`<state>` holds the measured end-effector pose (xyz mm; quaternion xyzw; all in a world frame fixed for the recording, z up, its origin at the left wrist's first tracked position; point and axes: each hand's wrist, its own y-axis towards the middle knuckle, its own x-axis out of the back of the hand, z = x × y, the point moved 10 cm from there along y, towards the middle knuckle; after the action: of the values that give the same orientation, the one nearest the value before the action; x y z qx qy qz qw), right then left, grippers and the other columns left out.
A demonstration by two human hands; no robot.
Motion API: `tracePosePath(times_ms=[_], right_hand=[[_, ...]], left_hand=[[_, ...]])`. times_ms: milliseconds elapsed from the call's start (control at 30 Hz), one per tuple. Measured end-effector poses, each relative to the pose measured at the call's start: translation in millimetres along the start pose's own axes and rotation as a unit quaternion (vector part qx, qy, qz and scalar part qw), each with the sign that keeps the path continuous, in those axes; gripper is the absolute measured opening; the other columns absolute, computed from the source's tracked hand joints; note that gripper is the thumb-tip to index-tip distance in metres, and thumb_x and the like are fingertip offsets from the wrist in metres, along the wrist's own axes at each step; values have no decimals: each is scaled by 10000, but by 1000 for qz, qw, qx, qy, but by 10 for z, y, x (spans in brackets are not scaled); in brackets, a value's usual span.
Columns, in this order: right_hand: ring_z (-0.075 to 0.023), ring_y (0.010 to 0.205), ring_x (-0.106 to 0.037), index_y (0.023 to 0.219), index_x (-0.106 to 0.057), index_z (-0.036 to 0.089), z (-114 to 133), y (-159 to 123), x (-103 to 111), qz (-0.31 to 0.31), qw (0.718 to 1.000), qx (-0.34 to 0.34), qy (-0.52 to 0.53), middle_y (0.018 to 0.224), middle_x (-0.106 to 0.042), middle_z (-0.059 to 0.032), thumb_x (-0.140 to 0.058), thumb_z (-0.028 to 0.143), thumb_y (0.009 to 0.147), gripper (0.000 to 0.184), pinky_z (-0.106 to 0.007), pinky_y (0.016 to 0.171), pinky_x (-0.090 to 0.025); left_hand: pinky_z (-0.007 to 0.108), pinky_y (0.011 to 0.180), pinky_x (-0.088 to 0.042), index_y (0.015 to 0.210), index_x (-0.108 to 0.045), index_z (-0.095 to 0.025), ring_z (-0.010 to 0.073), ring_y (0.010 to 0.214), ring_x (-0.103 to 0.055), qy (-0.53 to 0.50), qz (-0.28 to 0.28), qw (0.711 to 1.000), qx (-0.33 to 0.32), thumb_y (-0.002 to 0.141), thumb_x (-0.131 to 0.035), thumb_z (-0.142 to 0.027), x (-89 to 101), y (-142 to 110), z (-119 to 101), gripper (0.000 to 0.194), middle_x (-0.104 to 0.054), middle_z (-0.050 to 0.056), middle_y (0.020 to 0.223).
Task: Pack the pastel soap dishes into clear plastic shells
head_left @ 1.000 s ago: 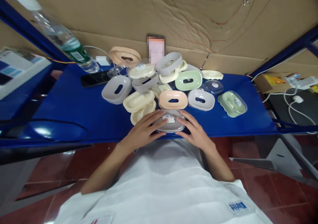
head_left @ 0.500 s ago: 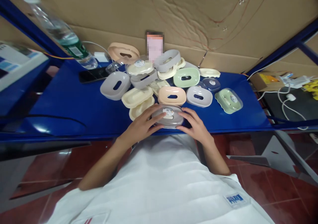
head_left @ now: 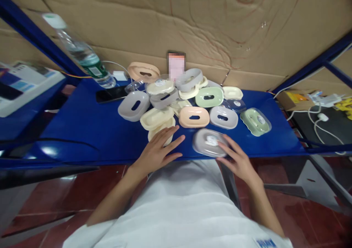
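Observation:
A grey soap box with a clear lid and a white label lies near the table's front edge. My right hand grips its right end, thumb at the front side and fingers over the lid. Apart from the box, my left hand is open, its fingers spread beside a cream soap tray and another cream piece under it, which the hand partly covers. Just behind the grey box sit a peach soap tray and a pale lilac tray.
A green lidded soap box lies at the right. More trays are heaped at the back, including a green tray and a grey tray. A water bottle, a dark phone and a propped phone stand or lie behind.
The grey soap box has shifted right with my right hand. My left hand has let go of it and its fingers are now spread apart. The camera view has tilted slightly.

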<state>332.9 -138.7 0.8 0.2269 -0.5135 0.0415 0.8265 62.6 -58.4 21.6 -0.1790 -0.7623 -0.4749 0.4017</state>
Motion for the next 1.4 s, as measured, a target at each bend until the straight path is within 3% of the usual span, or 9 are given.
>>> tracePosePath(times_ms=[133,233,367,500,667,800,933,1133,1400], right_hand=[[-373,1496,-575,1602,-557,387,-545,-762,548,-95,979,-162,-81,1700,-499,-80,-733,436,1012,618,-574,1222,-524],[-409,1488,-572,1589,-581,367,-819,-1085,781,-170,954,-212,-130,1686,-514,-103,-735,508,990,634,-626,1216,-491],[-463,1531,-488,1540,-644,299,-1116,-1099,888,-237,930,-198,-201,1724,-447,-150,-698,555,1000,601,-720,1212,-404],[-473,1522,-479,1479,-696,247,-1343,-868,957,-243,924,-191,-225,1726,-433,-173,-631,532,1033,534,-734,1189,-402],[-408,1475,-548,1502,-661,251,-924,-273,841,-255,940,-129,-188,1603,-571,-180,-576,402,1071,464,-657,1191,-445],[-347,1475,-554,1656,-466,316,-205,464,123,-103,991,-5,-91,1598,-595,-130,-514,338,1105,553,-610,1208,-446],[-333,1535,-492,1745,-262,250,197,870,-425,19,997,66,-48,1648,-547,-154,-520,360,1117,688,-605,1261,-382],[-260,1206,-693,1413,-681,300,356,878,-284,-68,991,117,-18,1185,-772,-69,-503,168,1098,385,-535,1196,-435],[-291,1356,-656,1502,-600,217,237,876,-213,-94,986,25,-138,1440,-716,-141,-588,294,1107,402,-509,1209,-400]], left_hand=[[563,1211,-465,1477,-628,-307,342,1442,-595,82,-92,982,142,1030,-704,-324,319,-107,325,454,-626,142,1542],[634,1233,-391,1346,-721,-279,384,1440,-581,105,-62,967,224,1034,-680,-397,245,-185,528,336,-630,156,1538],[716,1233,-333,1276,-758,-275,417,1401,-606,114,-5,967,227,1033,-670,-443,72,-234,549,308,-674,163,1491],[683,1221,-391,1213,-777,-281,395,1417,-610,138,9,972,191,1064,-618,-399,119,-308,456,248,-647,145,1535],[645,1122,-520,1256,-780,-276,406,1377,-639,151,16,965,213,1035,-567,-230,293,-541,373,310,-641,153,1540],[591,1107,-581,1297,-755,-253,353,1325,-688,112,67,974,186,867,-472,17,211,-629,168,581,-720,129,1436],[547,1223,-530,1324,-719,-258,273,1392,-657,51,106,989,93,843,-448,75,-25,-497,-109,645,-693,79,1497],[537,1139,-575,1465,-638,-239,317,1387,-649,84,66,992,68,970,-518,10,-206,-199,-78,566,-653,156,1527],[508,1101,-577,1269,-716,-219,312,1276,-684,-11,68,994,84,1015,-583,-168,-189,-192,-37,291,-717,137,1375]])
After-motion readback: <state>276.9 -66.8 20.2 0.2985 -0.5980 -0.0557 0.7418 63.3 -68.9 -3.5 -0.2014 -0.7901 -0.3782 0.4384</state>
